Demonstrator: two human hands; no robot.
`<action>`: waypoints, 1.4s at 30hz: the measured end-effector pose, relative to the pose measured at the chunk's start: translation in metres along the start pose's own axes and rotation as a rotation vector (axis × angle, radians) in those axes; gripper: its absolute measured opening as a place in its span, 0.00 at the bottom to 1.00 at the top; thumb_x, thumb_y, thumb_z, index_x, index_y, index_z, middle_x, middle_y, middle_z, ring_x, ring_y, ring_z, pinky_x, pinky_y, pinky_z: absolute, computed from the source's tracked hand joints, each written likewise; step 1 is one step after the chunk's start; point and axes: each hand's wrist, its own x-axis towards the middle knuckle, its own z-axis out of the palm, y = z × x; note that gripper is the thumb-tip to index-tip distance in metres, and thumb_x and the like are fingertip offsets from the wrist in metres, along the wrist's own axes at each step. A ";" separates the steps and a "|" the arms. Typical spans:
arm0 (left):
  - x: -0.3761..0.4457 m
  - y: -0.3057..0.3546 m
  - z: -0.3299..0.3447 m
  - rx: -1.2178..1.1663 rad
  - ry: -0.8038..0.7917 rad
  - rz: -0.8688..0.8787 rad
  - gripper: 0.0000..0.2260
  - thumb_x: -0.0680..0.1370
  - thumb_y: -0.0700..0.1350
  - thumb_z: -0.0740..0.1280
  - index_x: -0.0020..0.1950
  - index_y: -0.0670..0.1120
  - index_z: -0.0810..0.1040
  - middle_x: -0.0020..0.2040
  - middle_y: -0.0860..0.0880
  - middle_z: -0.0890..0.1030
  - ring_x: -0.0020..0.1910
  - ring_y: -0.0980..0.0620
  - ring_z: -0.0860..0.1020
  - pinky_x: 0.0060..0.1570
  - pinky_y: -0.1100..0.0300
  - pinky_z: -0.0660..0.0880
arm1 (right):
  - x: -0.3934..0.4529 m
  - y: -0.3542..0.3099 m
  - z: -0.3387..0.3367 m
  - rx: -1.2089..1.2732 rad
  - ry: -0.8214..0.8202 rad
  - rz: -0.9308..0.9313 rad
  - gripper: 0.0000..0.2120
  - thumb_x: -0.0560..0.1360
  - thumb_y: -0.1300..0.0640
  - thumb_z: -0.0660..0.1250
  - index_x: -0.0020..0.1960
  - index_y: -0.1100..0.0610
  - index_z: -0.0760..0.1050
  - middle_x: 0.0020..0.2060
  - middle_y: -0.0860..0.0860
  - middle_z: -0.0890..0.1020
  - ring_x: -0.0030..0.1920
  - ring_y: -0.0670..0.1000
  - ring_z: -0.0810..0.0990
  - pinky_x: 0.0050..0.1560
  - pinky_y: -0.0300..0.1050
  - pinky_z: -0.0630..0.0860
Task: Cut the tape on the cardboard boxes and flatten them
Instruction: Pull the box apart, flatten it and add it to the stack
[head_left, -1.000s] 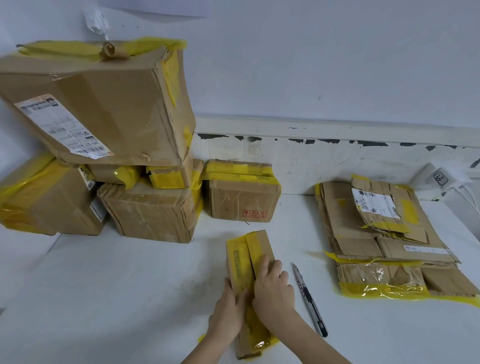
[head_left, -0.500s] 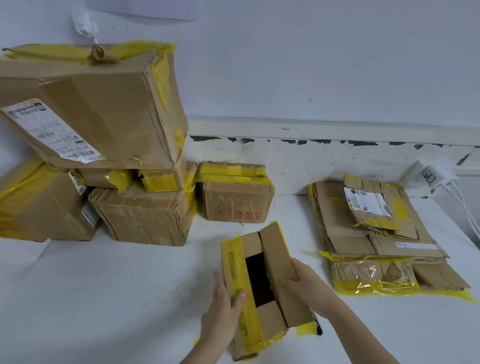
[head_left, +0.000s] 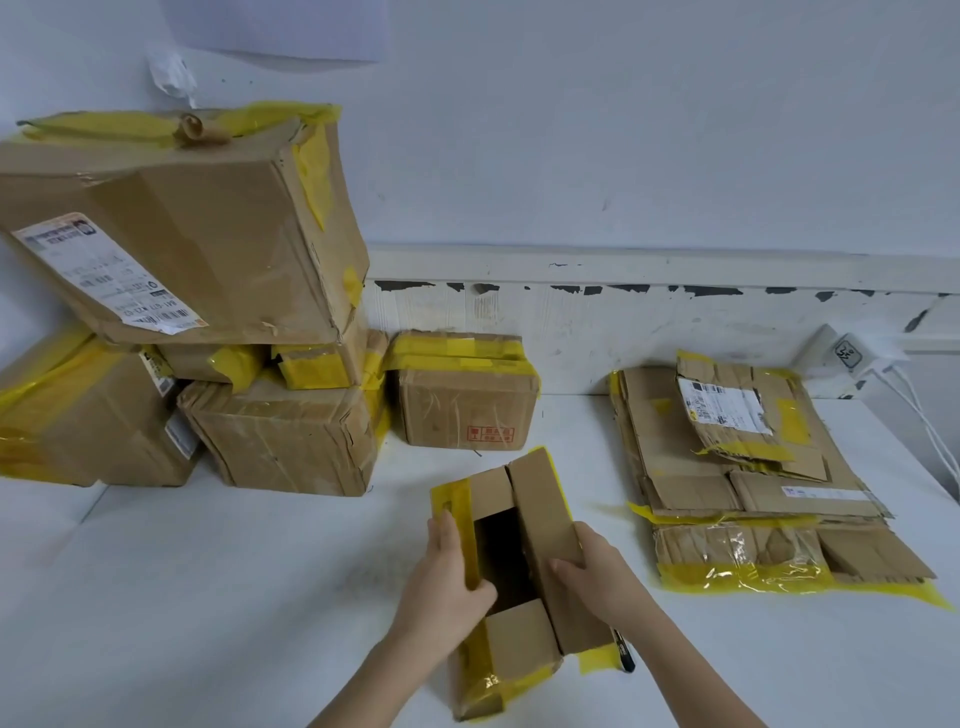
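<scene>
One small box (head_left: 511, 577) is held at 6 o'clock on the white desk (head_left: 234, 597), top flaps open. The left flap is pinched by the left hand (head_left: 447, 582); the right flap is gripped by the right hand (head_left: 592, 566). Five taped boxes (head_left: 291, 431) are stacked at 9–11 o'clock. One flattened pile (head_left: 753, 483) lies at 3 o'clock. A pen (head_left: 623, 652) is half hidden under the right flap. Bare desk is seen at 7–8 o'clock. White wall (head_left: 623, 130) behind, paint chipped.

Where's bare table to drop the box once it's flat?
Widest bare patch: front left of the table, below the taped box stack and left of the left hand. A narrow strip runs between the open box and the flattened pile. Back left is crowded; the pen sits beside the right hand.
</scene>
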 end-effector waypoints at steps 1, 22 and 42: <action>-0.002 -0.005 -0.003 -0.067 -0.002 -0.011 0.38 0.79 0.49 0.62 0.77 0.47 0.37 0.78 0.48 0.48 0.69 0.49 0.68 0.58 0.63 0.71 | -0.001 0.000 0.000 0.016 -0.014 0.008 0.06 0.78 0.57 0.63 0.52 0.56 0.68 0.47 0.49 0.77 0.47 0.50 0.76 0.43 0.39 0.71; 0.021 -0.023 -0.012 0.334 0.238 0.223 0.31 0.78 0.35 0.56 0.78 0.46 0.46 0.78 0.52 0.47 0.75 0.55 0.55 0.70 0.64 0.57 | -0.040 0.003 0.031 0.367 -0.416 0.144 0.12 0.81 0.44 0.52 0.51 0.49 0.71 0.42 0.47 0.82 0.33 0.45 0.80 0.35 0.36 0.75; -0.005 -0.052 -0.005 0.330 0.333 0.482 0.25 0.67 0.36 0.51 0.55 0.36 0.81 0.59 0.44 0.80 0.60 0.52 0.73 0.67 0.70 0.58 | -0.002 0.032 -0.004 0.061 -0.038 -0.098 0.07 0.81 0.50 0.54 0.51 0.46 0.72 0.21 0.44 0.72 0.25 0.43 0.67 0.28 0.36 0.62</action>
